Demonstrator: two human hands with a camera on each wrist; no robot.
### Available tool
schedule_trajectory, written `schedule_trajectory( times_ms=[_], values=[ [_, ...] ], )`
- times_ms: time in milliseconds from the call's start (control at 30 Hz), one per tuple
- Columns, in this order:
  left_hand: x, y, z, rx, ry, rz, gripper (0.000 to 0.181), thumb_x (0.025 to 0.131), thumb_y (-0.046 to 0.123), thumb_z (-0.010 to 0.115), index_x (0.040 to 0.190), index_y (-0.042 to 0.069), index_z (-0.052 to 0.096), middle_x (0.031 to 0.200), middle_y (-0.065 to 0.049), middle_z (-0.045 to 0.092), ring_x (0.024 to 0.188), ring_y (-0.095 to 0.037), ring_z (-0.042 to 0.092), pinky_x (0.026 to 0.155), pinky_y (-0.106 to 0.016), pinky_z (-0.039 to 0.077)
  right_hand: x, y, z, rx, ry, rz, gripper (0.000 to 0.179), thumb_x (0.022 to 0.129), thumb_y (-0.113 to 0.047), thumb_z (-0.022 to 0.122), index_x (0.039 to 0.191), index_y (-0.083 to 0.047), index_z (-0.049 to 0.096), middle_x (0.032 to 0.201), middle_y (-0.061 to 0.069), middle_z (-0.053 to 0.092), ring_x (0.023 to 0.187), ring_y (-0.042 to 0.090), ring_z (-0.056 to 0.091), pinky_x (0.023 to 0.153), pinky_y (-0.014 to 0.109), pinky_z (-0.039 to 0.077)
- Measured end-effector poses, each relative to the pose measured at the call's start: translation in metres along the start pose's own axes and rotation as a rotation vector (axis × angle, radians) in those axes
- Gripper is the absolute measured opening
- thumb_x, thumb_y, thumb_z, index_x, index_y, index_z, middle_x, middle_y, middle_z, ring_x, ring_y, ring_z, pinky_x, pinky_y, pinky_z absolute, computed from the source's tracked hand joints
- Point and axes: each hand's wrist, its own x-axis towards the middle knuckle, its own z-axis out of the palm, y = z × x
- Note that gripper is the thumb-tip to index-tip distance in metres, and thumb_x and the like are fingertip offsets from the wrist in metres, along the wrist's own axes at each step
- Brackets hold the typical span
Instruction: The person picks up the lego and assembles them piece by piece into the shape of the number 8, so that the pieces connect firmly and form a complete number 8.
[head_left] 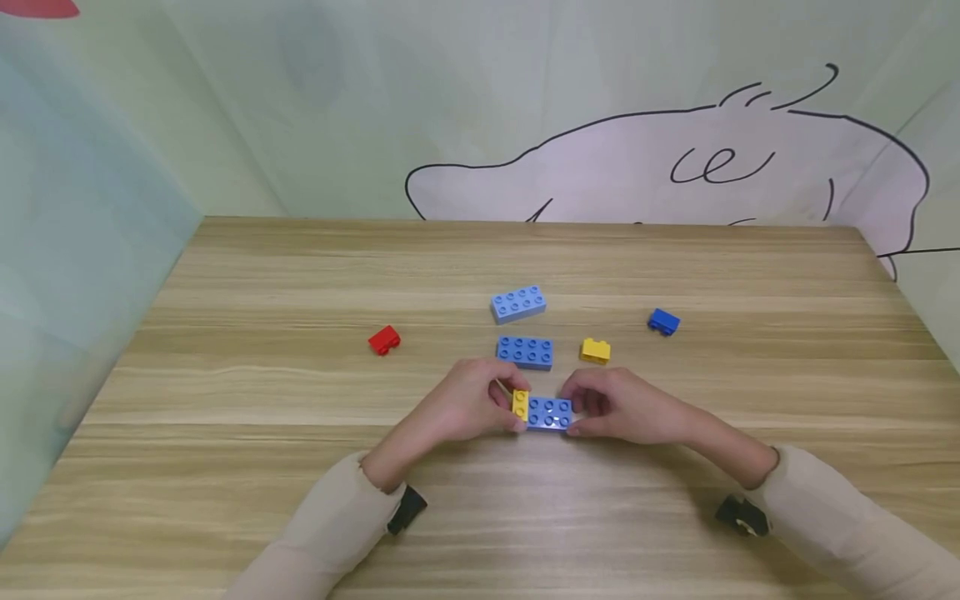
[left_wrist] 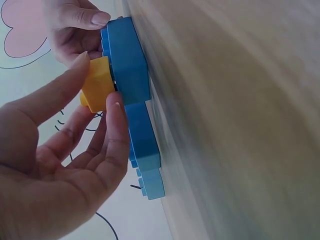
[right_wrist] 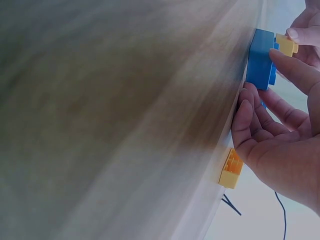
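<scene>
My left hand (head_left: 468, 404) pinches a small yellow toy building brick (head_left: 520, 405) between thumb and fingers. That brick sits over the studs at the left end of a long blue brick (head_left: 550, 415). In the left wrist view, a narrow dark gap shows between the yellow brick (left_wrist: 99, 85) and the blue brick (left_wrist: 130, 62); whether they are fully joined I cannot tell. Thumb and fingers of my right hand (head_left: 633, 407) hold the blue brick at its right end. The right wrist view shows the blue brick (right_wrist: 260, 60) low against the tabletop.
Just beyond the hands lies another blue brick (head_left: 525, 353), with a lighter blue brick (head_left: 519, 305) behind it. A yellow brick (head_left: 596, 351) lies right of these, a small dark blue brick (head_left: 664, 322) farther right. Over to the left is a red brick (head_left: 385, 340). A wall (head_left: 337, 108) borders the wooden table (head_left: 247, 333).
</scene>
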Motion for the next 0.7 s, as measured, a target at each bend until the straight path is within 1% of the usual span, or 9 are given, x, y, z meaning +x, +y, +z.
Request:
schedule_trajectory(
  times_ms=[100, 700],
  values=[
    [-0.0001, -0.0002, 0.0001, 0.0, 0.0, 0.003, 0.033, 0.073, 0.006, 0.079, 0.103, 0.005, 0.066, 0.093, -0.001, 0.06, 0.074, -0.013, 0.056, 0.064, -0.024, 0.049, -0.0004, 0.0001, -0.0001, 0.001, -0.001, -0.001, 0.027, 0.082, -0.015, 0.072, 0.106, -0.01, 0.061, 0.085, -0.004, 0.056, 0.075, 0.013, 0.051, 0.065, 0.024, 0.047],
    [0.0005, 0.0013, 0.0013, 0.002, 0.018, -0.035, 0.03, 0.072, 0.005, 0.079, 0.099, 0.007, 0.067, 0.092, -0.001, 0.061, 0.074, -0.012, 0.057, 0.064, -0.023, 0.049, -0.0003, -0.0001, -0.0003, 0.008, -0.009, 0.01, 0.027, 0.082, -0.016, 0.071, 0.107, -0.01, 0.061, 0.086, -0.005, 0.056, 0.077, 0.015, 0.051, 0.066, 0.024, 0.047]
  ],
)
